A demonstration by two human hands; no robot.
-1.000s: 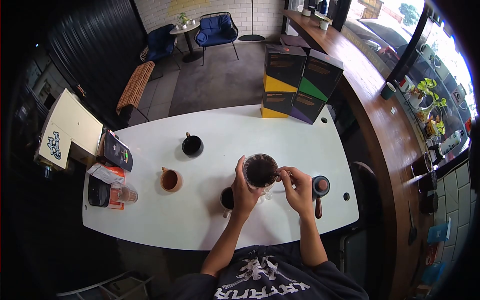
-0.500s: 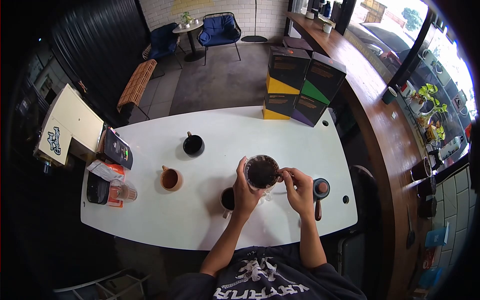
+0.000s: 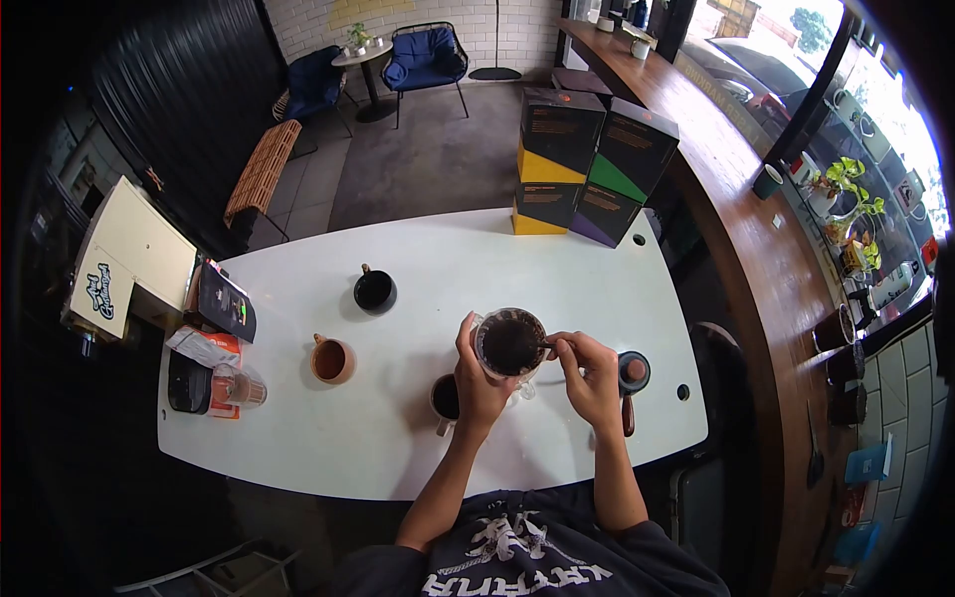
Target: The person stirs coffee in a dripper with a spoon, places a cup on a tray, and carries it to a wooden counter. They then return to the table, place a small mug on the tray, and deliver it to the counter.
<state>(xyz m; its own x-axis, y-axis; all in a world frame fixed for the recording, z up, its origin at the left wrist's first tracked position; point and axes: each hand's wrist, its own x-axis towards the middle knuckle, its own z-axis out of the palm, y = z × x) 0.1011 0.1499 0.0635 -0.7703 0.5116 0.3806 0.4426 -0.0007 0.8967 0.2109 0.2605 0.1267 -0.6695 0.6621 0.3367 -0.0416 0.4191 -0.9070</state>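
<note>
The left hand (image 3: 480, 393) is curved around the left side of a round vessel (image 3: 541, 326), its thumb and fingers pressed to the wall. The right hand (image 3: 589, 373) pinches a slim dark handle (image 3: 546, 345) between thumb and fingertips, at the vessel's right rim. The vessel is above the white table (image 3: 298, 448), right of its middle and nearer to the near edge than to the far one. Inside lies dark, loose-looking matter (image 3: 510, 342). Below it some clear glass (image 3: 522, 391) shows, but I cannot tell if the vessel rests on it.

In my judgement, a strong push of the handle against the rim could tilt the vessel and spill the dark matter, if the left fingers are loose. A cup of dark liquid (image 3: 445, 398) stands just beside the left wrist, toward the near edge; a careless movement of this arm could knock it over. Toward the right edge, a wooden-handled tool (image 3: 634, 372) lies near the right hand, and the elbow or wrist could push it.
</note>
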